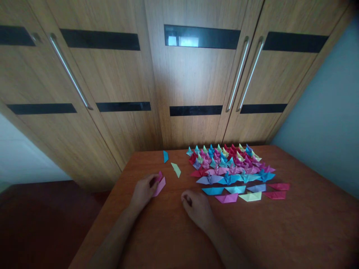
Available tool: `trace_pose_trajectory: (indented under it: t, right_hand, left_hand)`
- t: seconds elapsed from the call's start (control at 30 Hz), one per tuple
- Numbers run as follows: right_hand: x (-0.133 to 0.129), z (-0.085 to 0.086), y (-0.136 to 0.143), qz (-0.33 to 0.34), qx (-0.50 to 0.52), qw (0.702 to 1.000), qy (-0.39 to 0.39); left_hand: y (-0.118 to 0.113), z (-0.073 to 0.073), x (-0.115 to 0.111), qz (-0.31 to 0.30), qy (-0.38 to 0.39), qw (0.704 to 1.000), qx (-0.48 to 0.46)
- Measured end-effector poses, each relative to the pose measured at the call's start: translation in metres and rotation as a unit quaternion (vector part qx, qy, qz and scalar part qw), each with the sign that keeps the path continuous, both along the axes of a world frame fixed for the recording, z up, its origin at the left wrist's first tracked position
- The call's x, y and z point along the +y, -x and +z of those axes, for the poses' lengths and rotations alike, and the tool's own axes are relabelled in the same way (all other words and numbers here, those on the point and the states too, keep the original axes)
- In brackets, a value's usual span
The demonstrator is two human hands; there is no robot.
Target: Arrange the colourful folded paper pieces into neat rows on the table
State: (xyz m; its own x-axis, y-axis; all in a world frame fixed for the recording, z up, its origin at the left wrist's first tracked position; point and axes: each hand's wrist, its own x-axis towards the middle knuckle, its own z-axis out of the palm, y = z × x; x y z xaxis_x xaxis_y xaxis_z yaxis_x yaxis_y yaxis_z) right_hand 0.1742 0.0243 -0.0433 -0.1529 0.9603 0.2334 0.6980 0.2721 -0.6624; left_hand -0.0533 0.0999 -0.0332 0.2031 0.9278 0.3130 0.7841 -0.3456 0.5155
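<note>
My left hand (pixel 144 191) is at the left part of the table, thumb and fingers closed on a pink folded paper (pixel 159 187). A darker magenta part (pixel 159 175) shows just beyond the fingertips; I cannot tell whether it belongs to the same piece. My right hand (pixel 198 210) rests on the wood with its fingers curled in, and nothing shows in them. Beyond the hands lie a pale green folded paper (pixel 176 170) and a blue folded paper (pixel 165 156). Closest to my right hand on its right is a flat magenta folded piece (pixel 227 198).
Rows of small origami cranes (pixel 230 170) in several colours fill the far right part of the brown table (pixel 269 231). In front of them lie flat folded pieces (pixel 250 196) in two rows. A wooden wardrobe (pixel 193 78) stands directly behind the table.
</note>
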Motion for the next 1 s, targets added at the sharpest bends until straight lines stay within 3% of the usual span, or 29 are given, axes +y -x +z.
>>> trace_pose_trajectory:
  t: [0.3, 0.47, 0.6, 0.73, 0.8, 0.9, 1.0]
  right_hand:
    - [0.0, -0.001, -0.001, 0.004, 0.005, 1.0, 0.0]
    - [0.0, -0.002, -0.001, 0.002, 0.002, 1.0, -0.003]
    - [0.0, -0.004, -0.001, 0.004, 0.02, 1.0, -0.009]
    - [0.002, -0.007, -0.001, -0.01, 0.058, 0.998, -0.023]
    - [0.003, -0.007, -0.002, -0.016, 0.087, 0.996, -0.029]
    - [0.003, -0.006, -0.004, -0.03, 0.137, 0.989, -0.038]
    - [0.0, -0.001, -0.005, -0.044, 0.19, 0.98, -0.033]
  left_hand:
    - [0.008, -0.003, 0.002, 0.064, -0.053, 0.989, 0.125]
    - [0.001, 0.001, -0.001, 0.021, -0.028, 0.996, 0.079]
    - [0.001, 0.001, -0.002, 0.05, 0.006, 0.998, 0.022]
    - [0.001, 0.001, 0.0, 0.128, -0.026, 0.988, -0.083]
    - [-0.005, 0.002, -0.001, 0.124, -0.023, 0.974, -0.186]
    - [-0.023, 0.005, -0.007, 0.073, 0.062, 0.918, -0.386]
    - [-0.045, 0.009, -0.021, 0.039, 0.147, 0.854, -0.498]
